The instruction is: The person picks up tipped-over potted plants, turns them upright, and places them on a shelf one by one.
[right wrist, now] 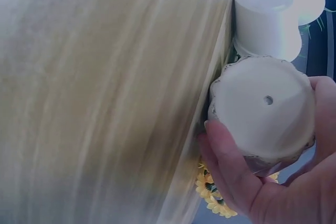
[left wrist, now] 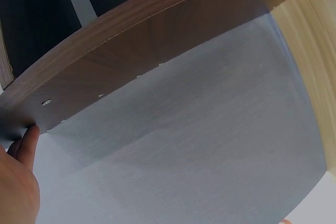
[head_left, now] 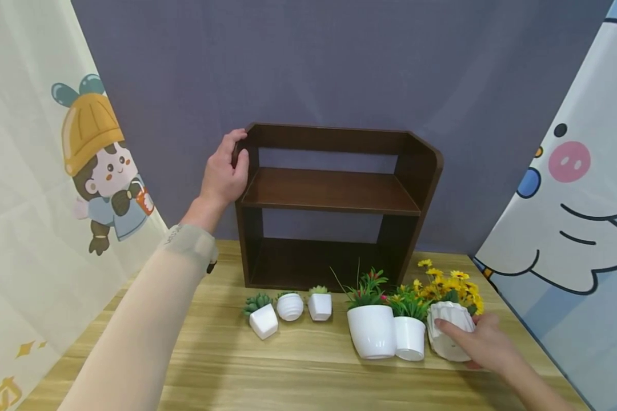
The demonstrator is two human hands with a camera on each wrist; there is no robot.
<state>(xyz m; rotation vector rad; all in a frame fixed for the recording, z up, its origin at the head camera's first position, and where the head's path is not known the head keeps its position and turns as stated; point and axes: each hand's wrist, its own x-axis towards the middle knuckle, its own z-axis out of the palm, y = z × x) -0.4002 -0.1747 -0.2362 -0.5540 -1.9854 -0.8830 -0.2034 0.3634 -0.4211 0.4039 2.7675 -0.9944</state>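
Observation:
My left hand [head_left: 225, 171] grips the upper left side of a dark brown two-tier shelf [head_left: 334, 191]. In the left wrist view, fingers [left wrist: 29, 148] lie against the outer face of the side panel. My right hand [head_left: 491, 345] holds a white fluted flowerpot [head_left: 449, 328] with yellow flowers [head_left: 449, 285]. The pot is tipped, and its round base with a small hole faces the right wrist camera. Beside it, a white pot [head_left: 409, 338] with a green plant touches a larger white pot [head_left: 371, 332] with a red-flowered plant.
Three small white succulent pots, a tilted one [head_left: 264, 321], a round one [head_left: 290, 307] and a squarish one [head_left: 320, 306], lie in front of the shelf. All stand on a wood-grain table [head_left: 267, 382]. A grey-blue cloth [head_left: 329, 68] hangs behind, with printed sheets at both sides.

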